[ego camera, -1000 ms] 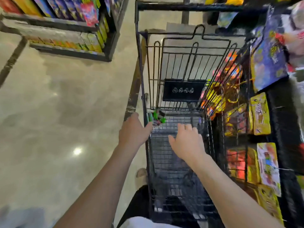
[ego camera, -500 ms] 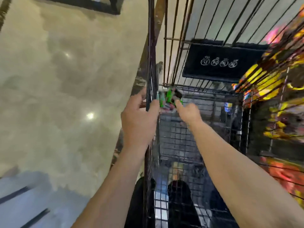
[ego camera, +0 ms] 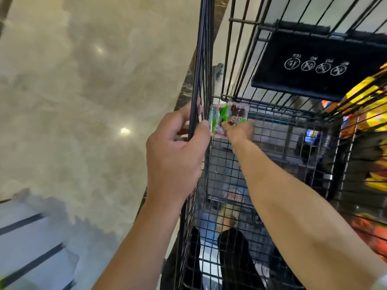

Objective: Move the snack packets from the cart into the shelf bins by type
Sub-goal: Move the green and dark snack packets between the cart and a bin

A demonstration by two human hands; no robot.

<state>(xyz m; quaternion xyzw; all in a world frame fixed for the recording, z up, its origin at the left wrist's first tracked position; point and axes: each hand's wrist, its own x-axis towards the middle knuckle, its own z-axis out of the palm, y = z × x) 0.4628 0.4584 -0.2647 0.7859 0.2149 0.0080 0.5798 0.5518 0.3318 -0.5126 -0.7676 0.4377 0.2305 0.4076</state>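
Grip check: right hand (ego camera: 238, 130) pinches green snack packet (ego camera: 228, 117) in far-left corner of shopping cart (ego camera: 272, 132), 12 o'clock of the wrist. Left hand (ego camera: 176, 151) is wrapped round side rail (ego camera: 196, 70). Best to lift straight up, clear of the wire, before swinging toward 3 o'clock.

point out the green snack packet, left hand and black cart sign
green snack packet (ego camera: 229, 116): head view, middle of its printed front
left hand (ego camera: 176, 155): head view, back of the hand
black sign (ego camera: 320, 65): head view, its flat face

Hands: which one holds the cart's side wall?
The left hand; its fingers curl round the cart's wire wall, while the right hand holds the green snack packet inside.
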